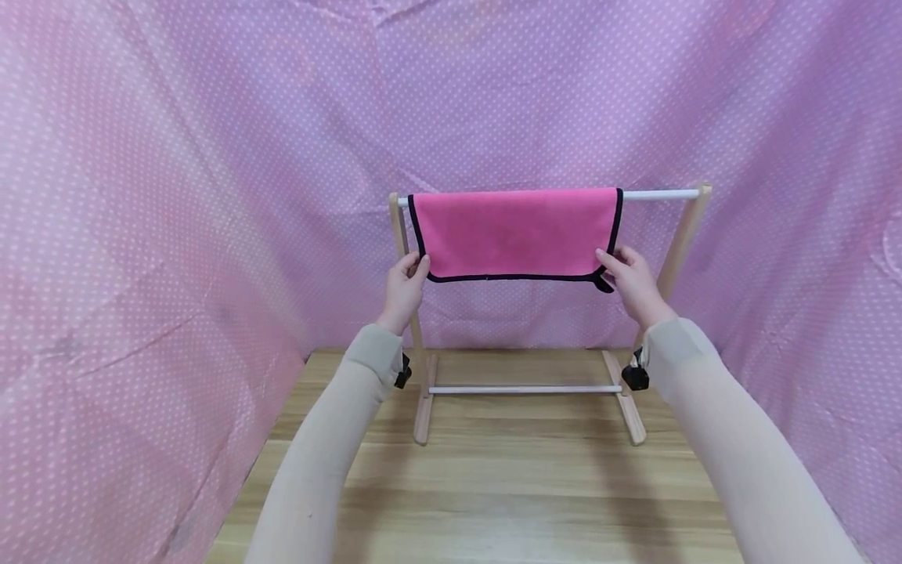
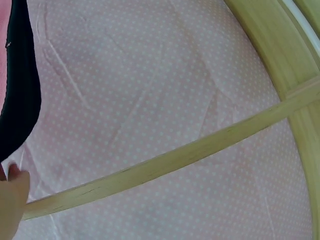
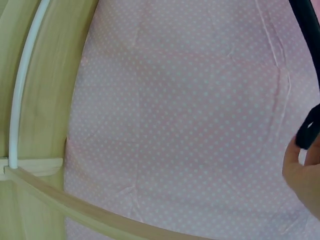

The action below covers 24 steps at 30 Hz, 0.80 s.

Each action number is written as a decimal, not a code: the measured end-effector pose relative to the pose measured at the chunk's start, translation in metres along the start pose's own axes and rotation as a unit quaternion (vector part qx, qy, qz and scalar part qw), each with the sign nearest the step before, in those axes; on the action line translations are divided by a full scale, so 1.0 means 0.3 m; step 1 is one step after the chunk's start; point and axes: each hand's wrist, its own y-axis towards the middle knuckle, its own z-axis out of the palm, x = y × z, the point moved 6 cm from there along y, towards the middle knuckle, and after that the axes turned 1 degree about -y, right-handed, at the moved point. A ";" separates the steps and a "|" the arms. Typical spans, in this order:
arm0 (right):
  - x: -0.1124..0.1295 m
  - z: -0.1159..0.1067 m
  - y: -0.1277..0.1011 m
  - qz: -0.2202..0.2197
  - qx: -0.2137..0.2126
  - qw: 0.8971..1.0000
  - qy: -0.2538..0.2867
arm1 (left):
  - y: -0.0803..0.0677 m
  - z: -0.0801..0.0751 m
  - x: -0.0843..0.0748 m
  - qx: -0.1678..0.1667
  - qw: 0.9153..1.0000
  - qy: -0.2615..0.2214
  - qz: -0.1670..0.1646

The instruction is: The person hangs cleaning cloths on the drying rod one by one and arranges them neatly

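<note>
A pink cloth with black edging (image 1: pixel 514 235) hangs folded over the white top bar (image 1: pixel 661 195) of a wooden rack. My left hand (image 1: pixel 406 290) pinches the cloth's lower left corner between thumb and fingers. At the lower right corner, my right hand (image 1: pixel 632 282) pinches the edge, and a small black loop (image 1: pixel 603 283) dangles beside it. In the left wrist view the black edging (image 2: pixel 22 85) curves down to the left hand (image 2: pixel 12 200). The right wrist view shows the right hand (image 3: pixel 305 172) by the black loop (image 3: pixel 309 130).
Wooden legs (image 1: pixel 682 243) hold up the rack at both sides, standing on feet (image 1: pixel 422 419) on the wood-grain tabletop (image 1: pixel 507 486). A white lower bar (image 1: pixel 524 389) joins them. Pink dotted fabric (image 1: pixel 176 235) hangs at the back and sides.
</note>
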 end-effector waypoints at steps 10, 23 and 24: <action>-0.004 0.009 -0.022 -0.054 -0.014 0.990 0.128 | -0.021 -0.015 0.006 0.019 1.000 -0.015 -0.014; -0.017 -0.006 -0.048 -0.042 -0.030 0.991 0.124 | -0.036 -0.054 0.050 -0.058 0.995 -0.071 -0.045; -0.019 -0.008 -0.048 -0.041 -0.032 0.991 0.127 | -0.037 -0.055 0.052 -0.061 0.995 -0.072 -0.042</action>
